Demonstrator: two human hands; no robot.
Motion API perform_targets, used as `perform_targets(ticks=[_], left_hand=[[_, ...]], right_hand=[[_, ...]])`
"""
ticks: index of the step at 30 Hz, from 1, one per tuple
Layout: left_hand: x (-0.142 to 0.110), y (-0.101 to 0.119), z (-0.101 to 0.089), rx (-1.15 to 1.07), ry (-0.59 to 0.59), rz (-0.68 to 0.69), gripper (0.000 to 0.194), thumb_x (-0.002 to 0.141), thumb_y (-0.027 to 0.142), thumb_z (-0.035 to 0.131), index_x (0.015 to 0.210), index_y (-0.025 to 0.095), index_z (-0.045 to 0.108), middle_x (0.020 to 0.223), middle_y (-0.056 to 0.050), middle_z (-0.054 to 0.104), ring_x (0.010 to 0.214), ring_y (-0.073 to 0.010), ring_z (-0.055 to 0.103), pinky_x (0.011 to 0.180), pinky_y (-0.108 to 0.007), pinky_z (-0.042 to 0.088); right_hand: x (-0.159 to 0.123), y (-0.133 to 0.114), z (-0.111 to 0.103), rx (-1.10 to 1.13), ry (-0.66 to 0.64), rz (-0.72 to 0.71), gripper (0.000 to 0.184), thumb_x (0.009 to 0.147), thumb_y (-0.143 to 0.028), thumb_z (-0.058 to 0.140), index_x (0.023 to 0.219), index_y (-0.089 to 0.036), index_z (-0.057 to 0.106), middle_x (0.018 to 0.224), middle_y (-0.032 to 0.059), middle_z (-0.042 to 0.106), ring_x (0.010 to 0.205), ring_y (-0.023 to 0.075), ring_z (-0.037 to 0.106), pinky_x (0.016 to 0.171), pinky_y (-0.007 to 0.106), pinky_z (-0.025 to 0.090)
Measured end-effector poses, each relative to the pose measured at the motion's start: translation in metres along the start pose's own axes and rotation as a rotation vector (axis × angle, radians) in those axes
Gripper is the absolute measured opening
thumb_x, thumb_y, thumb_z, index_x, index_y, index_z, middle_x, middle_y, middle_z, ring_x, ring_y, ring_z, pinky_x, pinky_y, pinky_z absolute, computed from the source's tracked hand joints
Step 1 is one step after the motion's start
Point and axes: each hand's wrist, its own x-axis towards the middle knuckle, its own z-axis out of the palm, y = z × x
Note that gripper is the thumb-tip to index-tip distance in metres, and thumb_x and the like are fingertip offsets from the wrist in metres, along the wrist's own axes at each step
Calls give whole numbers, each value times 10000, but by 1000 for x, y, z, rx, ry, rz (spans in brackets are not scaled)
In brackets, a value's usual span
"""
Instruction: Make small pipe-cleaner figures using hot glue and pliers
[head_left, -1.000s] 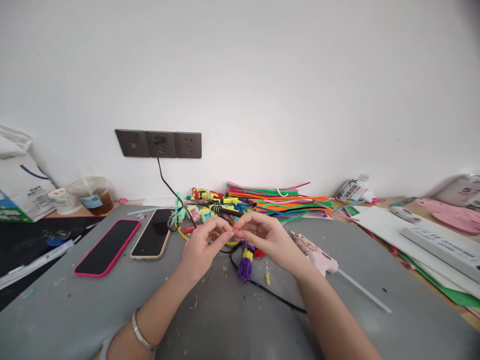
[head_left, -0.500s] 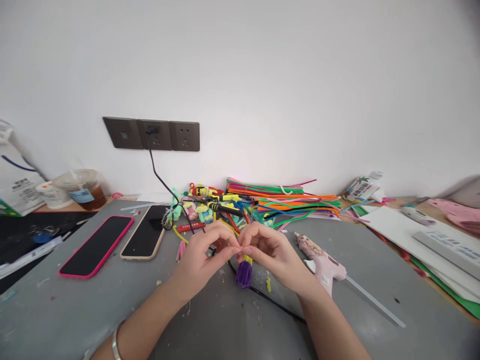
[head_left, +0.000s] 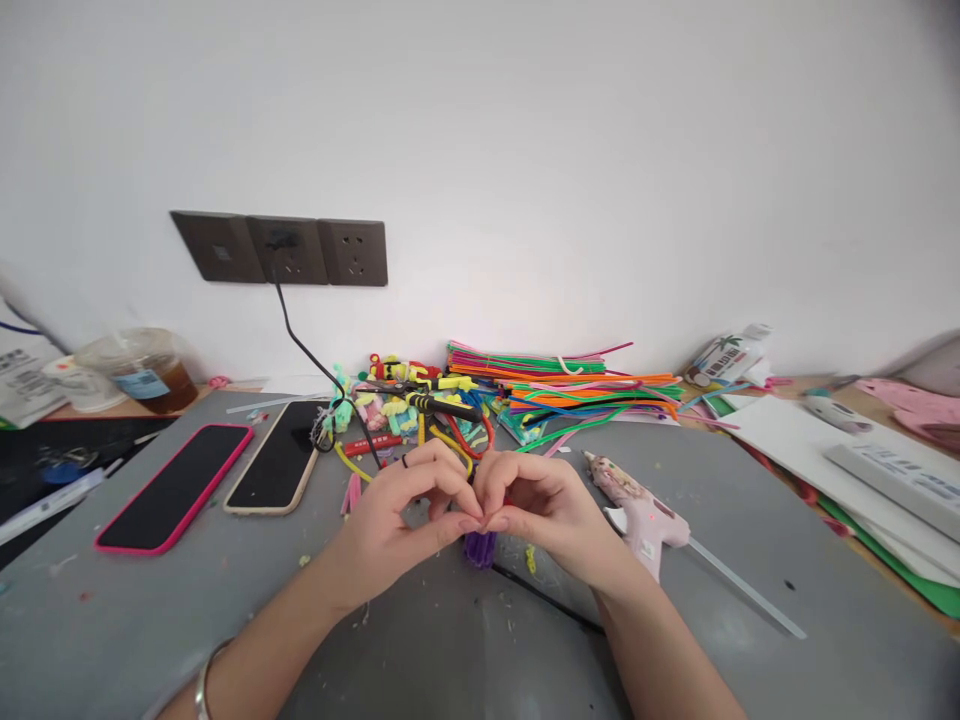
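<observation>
In the middle, my left hand and my right hand meet, thumbs and index fingers pinched tip to tip. Whatever sits between the fingertips is too small or hidden to make out. A bit of red shows behind the right fingers. Right below the fingertips is a purple fuzzy piece that looks like bundled pipe cleaner; its upper part is covered by my fingers, and I cannot tell whether they hold it. Beyond my hands lie black-and-yellow handled pliers on a heap of pipe-cleaner pieces.
Pipe cleaners lie bundled by the wall. A pink glue gun with a glue stick rests at right. Two phones and an iced drink cup are at left. A black cable crosses the mat beneath my hands.
My fingertips have moved slightly down and nearer to me, now covering the yellow top of the purple piece. The view has shifted a little. Both hands stay pinched together.
</observation>
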Motion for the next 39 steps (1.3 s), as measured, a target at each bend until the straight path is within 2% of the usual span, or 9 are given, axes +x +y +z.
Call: perform_targets(ticks=[10, 16, 20, 24, 28, 35, 37, 39], left_hand=[[0, 5, -4, 100, -63, 121, 111, 926, 210, 641, 838, 180, 701, 817, -19, 580, 748, -113, 533, 659, -202, 441], [0, 7, -3, 130, -111, 81, 184, 938, 274, 626, 811, 178, 718, 809, -33, 595, 734, -126, 561, 659, -225, 450], [2, 3, 0, 88, 39, -7, 224, 919, 366, 645, 813, 187, 731, 789, -36, 575, 720, -146, 545, 615, -245, 432], [2, -4, 2, 24, 166, -111, 247, 879, 428, 683, 858, 187, 734, 824, -46, 586, 778, -170, 549, 655, -270, 421], [2, -7, 4, -74, 142, -168, 234, 877, 402, 686, 824, 176, 715, 799, -30, 573, 766, -160, 529, 652, -262, 399], [5, -4, 6, -107, 127, -232, 232, 865, 352, 676, 752, 151, 650, 749, -11, 546, 708, -139, 497, 628, -253, 381], [7, -2, 7, -99, 132, -254, 231, 859, 342, 670, 732, 153, 627, 741, -6, 544, 708, -136, 500, 633, -249, 394], [8, -2, 7, -81, 126, -294, 231, 857, 334, 657, 719, 160, 594, 730, 2, 534, 698, -130, 491, 621, -239, 396]], right_hand=[[0, -2, -2, 127, -94, 111, 118, 788, -215, 811, 761, -163, 709, 762, 15, 681, 702, 125, 641, 678, 240, 509], [-1, -3, -5, 116, -135, 193, 168, 780, -269, 819, 758, -171, 685, 751, 18, 709, 682, 141, 681, 679, 266, 555], [1, -2, -2, 38, -8, 43, 144, 822, -289, 784, 773, -193, 687, 772, 14, 667, 713, 145, 649, 686, 279, 538], [4, 0, -1, -110, 105, -119, 160, 848, -325, 758, 764, -208, 689, 828, 42, 663, 786, 173, 603, 699, 302, 498], [4, 0, -2, -202, 114, -167, 138, 860, -306, 749, 769, -217, 695, 821, 41, 649, 805, 183, 583, 709, 313, 474], [4, 1, -2, -292, 100, -145, 147, 841, -328, 765, 804, -217, 676, 821, 31, 630, 767, 174, 572, 668, 301, 474], [0, -2, -4, -307, 140, -139, 190, 835, -375, 764, 884, -220, 665, 845, 28, 629, 727, 162, 574, 644, 288, 483], [-9, -11, -7, -388, 255, -133, 226, 861, -418, 724, 954, -226, 651, 844, 31, 631, 710, 163, 579, 633, 282, 490]])
